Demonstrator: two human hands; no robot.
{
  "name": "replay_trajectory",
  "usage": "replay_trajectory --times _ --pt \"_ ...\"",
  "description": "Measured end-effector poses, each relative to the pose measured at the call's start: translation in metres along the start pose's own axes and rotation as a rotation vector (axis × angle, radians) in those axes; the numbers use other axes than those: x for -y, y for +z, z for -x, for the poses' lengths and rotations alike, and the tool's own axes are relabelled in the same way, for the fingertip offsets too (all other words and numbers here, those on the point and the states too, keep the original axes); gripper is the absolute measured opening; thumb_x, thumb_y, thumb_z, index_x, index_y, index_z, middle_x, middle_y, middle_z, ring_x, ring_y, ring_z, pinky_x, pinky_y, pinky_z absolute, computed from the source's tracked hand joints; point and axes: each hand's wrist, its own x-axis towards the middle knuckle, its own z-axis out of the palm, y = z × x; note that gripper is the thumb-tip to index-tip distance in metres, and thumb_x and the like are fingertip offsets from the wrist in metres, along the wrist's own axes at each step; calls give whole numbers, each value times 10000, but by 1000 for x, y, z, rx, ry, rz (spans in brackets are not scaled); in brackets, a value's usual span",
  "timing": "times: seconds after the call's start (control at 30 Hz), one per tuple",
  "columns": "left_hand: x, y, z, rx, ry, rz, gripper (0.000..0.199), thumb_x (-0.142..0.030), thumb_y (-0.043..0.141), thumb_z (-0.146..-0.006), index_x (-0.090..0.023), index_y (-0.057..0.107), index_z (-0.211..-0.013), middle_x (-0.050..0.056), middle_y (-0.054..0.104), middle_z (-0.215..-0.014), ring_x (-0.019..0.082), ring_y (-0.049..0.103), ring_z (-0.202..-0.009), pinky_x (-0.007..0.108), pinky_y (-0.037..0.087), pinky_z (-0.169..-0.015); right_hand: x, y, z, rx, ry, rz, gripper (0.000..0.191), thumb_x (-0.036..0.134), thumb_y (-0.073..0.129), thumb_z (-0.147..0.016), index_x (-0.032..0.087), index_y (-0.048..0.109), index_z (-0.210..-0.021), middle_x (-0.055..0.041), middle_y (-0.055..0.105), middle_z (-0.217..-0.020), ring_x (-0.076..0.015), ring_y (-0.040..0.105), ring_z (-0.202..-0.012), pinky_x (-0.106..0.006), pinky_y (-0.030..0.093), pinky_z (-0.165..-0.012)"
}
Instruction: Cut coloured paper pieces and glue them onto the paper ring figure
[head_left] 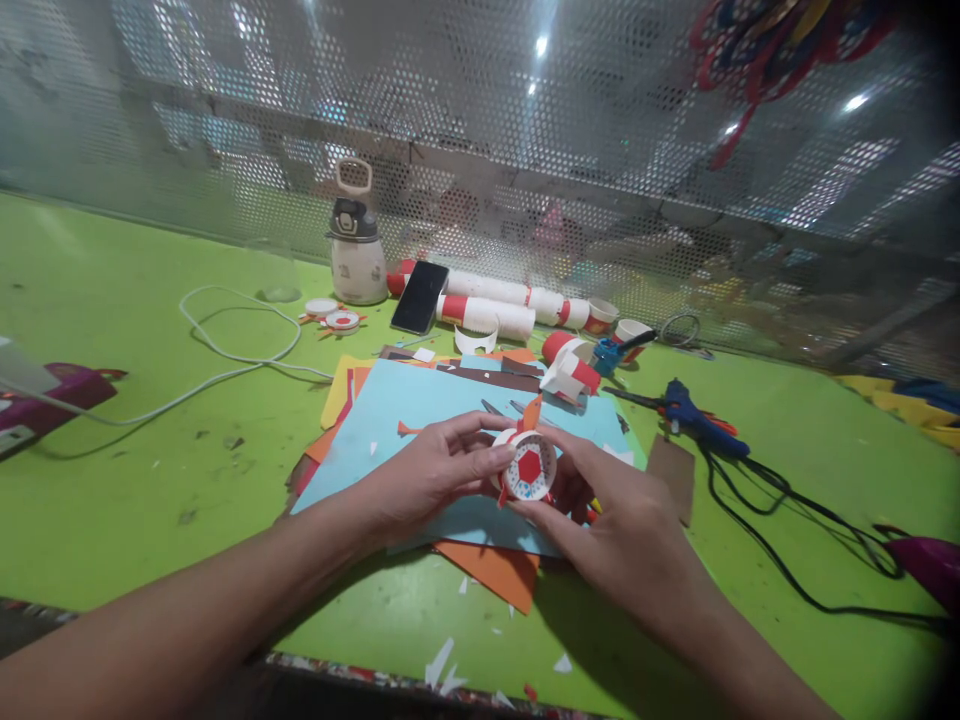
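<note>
Between my hands is a small paper-cup turtle (pixel 530 467), a round white piece with a red hexagon, blue dots and orange-red flaps round its edge. My left hand (pixel 442 465) pinches its left rim with the thumb on the front. The fingers of my right hand (pixel 615 490) close round its right side, the thumb below. Beneath lies a light blue paper sheet (pixel 390 420) on a stack of coloured paper. A pair of scissors (pixel 495 408) lies on the sheet just behind the turtle, partly hidden. Two similar round pieces (pixel 343 320) rest at the back left.
A blue glue gun (pixel 697 418) with a black cord lies on the right. Cut paper cups (pixel 568 365), stacked cups (pixel 487 316), a phone (pixel 420 297) and a bottle (pixel 358 255) stand behind. A white cable (pixel 225 372) loops at left. Paper scraps (pixel 442 660) lie near the front edge.
</note>
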Motion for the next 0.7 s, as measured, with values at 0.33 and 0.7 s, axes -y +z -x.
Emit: replay_trajectory --times 0.33,0.7 --pt "1 14 3 -36 91 -56 271 -319 654 -823 -210 610 -1067 12 650 -867 146 578 -804 270 433 -757 -2 15 3 -79 -163 273 445 285 610 -861 51 521 -1228 -144 679 -900 -265 643 -715 -375 502 -577" --pt "6 15 -1 -77 139 -29 146 -302 612 -855 -172 546 -866 7 609 -785 137 569 -733 265 450 -709 5 21 4 -70 -98 48 545 289 653 -840 96 458 -1311 -128 666 -987 -221 626 -760 -359 525 -676"
